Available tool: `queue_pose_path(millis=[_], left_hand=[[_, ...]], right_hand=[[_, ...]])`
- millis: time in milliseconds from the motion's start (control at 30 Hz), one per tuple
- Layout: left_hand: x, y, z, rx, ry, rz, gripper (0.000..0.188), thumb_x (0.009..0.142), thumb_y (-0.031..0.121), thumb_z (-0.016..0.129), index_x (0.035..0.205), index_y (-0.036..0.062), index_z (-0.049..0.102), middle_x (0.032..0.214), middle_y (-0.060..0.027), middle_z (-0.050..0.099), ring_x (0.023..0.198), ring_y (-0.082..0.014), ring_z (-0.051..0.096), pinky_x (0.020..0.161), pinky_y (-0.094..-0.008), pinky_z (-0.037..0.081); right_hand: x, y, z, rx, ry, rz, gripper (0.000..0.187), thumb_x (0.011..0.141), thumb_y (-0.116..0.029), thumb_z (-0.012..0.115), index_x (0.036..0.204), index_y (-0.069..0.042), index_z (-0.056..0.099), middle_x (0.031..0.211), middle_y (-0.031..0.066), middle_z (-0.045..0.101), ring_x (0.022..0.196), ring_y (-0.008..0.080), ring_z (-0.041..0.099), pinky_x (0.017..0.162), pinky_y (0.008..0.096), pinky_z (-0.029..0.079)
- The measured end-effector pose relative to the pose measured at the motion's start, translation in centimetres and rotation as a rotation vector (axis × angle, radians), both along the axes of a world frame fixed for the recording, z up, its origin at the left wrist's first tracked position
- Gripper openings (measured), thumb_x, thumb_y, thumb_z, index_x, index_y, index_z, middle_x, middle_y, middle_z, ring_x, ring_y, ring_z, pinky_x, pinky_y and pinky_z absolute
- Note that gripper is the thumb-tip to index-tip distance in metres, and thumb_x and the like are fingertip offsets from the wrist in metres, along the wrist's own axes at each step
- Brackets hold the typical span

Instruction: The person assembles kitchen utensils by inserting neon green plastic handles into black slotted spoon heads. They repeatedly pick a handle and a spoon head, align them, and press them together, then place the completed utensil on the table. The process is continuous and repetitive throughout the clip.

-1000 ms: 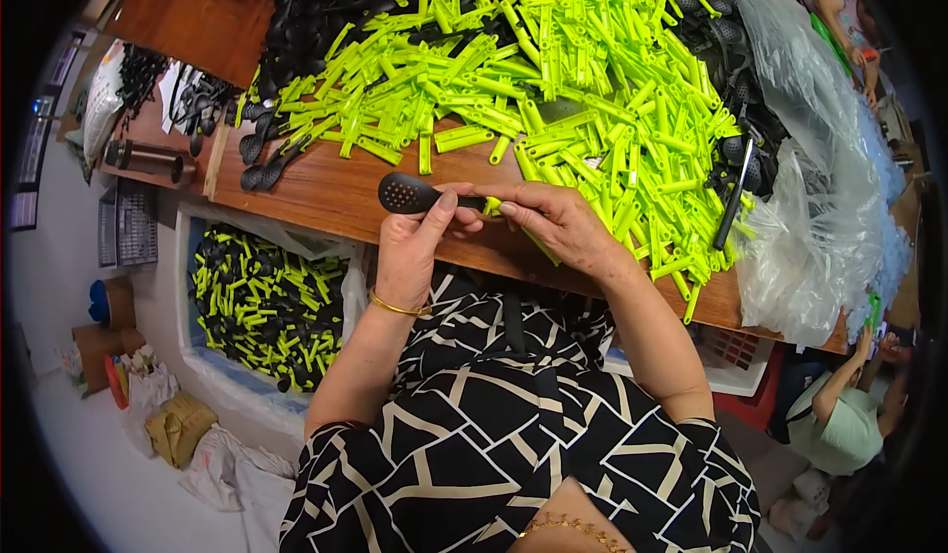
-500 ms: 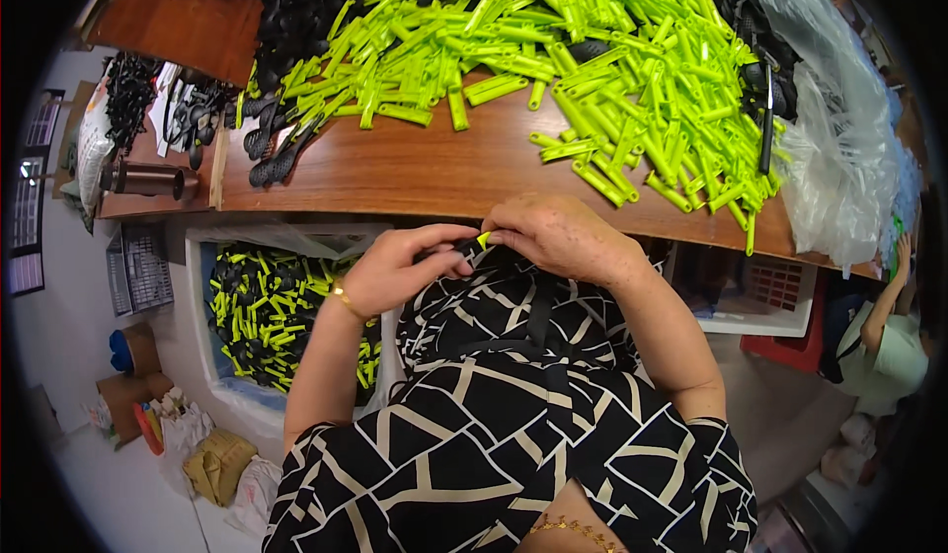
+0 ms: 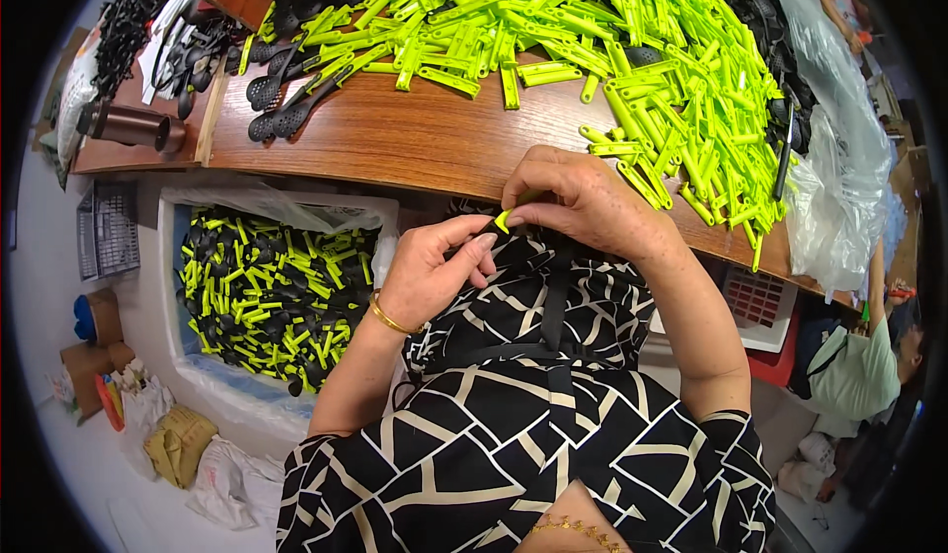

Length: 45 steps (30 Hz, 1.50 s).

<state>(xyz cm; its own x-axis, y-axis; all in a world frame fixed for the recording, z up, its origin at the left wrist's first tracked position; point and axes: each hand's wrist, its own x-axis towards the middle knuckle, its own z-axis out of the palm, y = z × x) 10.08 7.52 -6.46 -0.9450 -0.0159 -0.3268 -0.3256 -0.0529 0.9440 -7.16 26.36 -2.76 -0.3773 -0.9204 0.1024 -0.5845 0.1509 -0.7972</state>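
Note:
In front of my waist, just off the table's near edge, both hands meet over one small piece. My left hand [image 3: 430, 267] pinches its dark part between thumb and fingers. The fingers of my right hand [image 3: 592, 202] close on the lime-green handle [image 3: 503, 221], of which only a short bit shows. Most of the piece is hidden by my fingers. Beyond my hands, a big heap of lime-green handles [image 3: 553, 25] covers the far part of the wooden table [image 3: 415, 143]. Black slotted spoons [image 3: 291, 118] lie at the heap's left end.
Below the table on the left, a white bin [image 3: 170, 306] holds many black utensils with lime-green handles. A brown metal cup [image 3: 128, 126] lies on the left tabletop. Clear plastic sheeting [image 3: 834, 227] hangs at the right edge. Another person [image 3: 859, 365] is at the far right.
Both hands have moved slightly to the right in the picture, with my right hand higher and its fingers more bent. The view has shifted, showing more of the bin.

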Motion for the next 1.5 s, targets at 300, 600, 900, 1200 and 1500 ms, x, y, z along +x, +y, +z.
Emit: queue_pose_path(millis=[300,600,900,1200,1500], left_hand=[[0.8,-2.9,-3.7,0.401,-0.146,-0.044,0.028,0.112,0.016,0.063,0.134,-0.0009,0.067,0.101,-0.0098,0.077,0.093,-0.0182,0.074,0.093,-0.0348,0.059],[0.0,3.2,-5.7,0.259,0.019,0.392,0.022,0.112,0.016,0.063,0.124,-0.002,0.067,0.096,-0.0071,0.074,0.083,-0.0136,0.07,0.08,-0.0286,0.059],[-0.4,5.4,-8.2,0.175,0.159,0.566,0.016,0.11,0.014,0.067,0.116,-0.0003,0.069,0.101,-0.0037,0.073,0.087,-0.0097,0.067,0.078,-0.0258,0.057],[0.8,-1.6,-4.6,0.103,-0.009,0.358,0.024,0.109,0.015,0.068,0.125,-0.003,0.069,0.095,-0.008,0.075,0.083,-0.0126,0.07,0.08,-0.0269,0.058],[-7.5,-12.0,0.5,-1.469,0.355,0.517,0.039,0.097,0.014,0.073,0.136,0.0056,0.07,0.139,-0.0137,0.066,0.134,-0.0357,0.058,0.116,-0.0469,0.039]], right_hand=[[-0.9,-0.9,-2.6,-0.166,0.524,0.184,0.02,0.083,-0.024,0.074,0.101,-0.019,0.08,0.108,-0.0014,0.073,0.115,0.0198,0.067,0.111,0.0493,0.044],[-2.7,-1.8,-3.8,-0.18,0.529,0.076,0.014,0.078,-0.031,0.081,0.09,-0.024,0.081,0.137,-0.0021,0.068,0.14,0.0259,0.054,0.122,0.0585,0.035],[1.8,-2.2,-4.8,-0.051,0.434,-0.297,0.042,0.078,-0.036,0.087,0.118,-0.029,0.076,0.158,-0.0007,0.056,0.15,0.0315,0.046,0.125,0.0648,0.023],[-3.6,-1.5,-3.6,-0.09,0.481,-0.325,0.041,0.096,-0.016,0.07,0.137,-0.021,0.071,0.15,0.0035,0.062,0.149,0.032,0.047,0.124,0.0569,0.029],[-9.5,-3.6,-3.4,-0.121,0.623,-0.271,0.021,0.091,-0.016,0.072,0.109,-0.025,0.078,0.139,-0.0018,0.068,0.144,0.0271,0.053,0.127,0.0603,0.028]])
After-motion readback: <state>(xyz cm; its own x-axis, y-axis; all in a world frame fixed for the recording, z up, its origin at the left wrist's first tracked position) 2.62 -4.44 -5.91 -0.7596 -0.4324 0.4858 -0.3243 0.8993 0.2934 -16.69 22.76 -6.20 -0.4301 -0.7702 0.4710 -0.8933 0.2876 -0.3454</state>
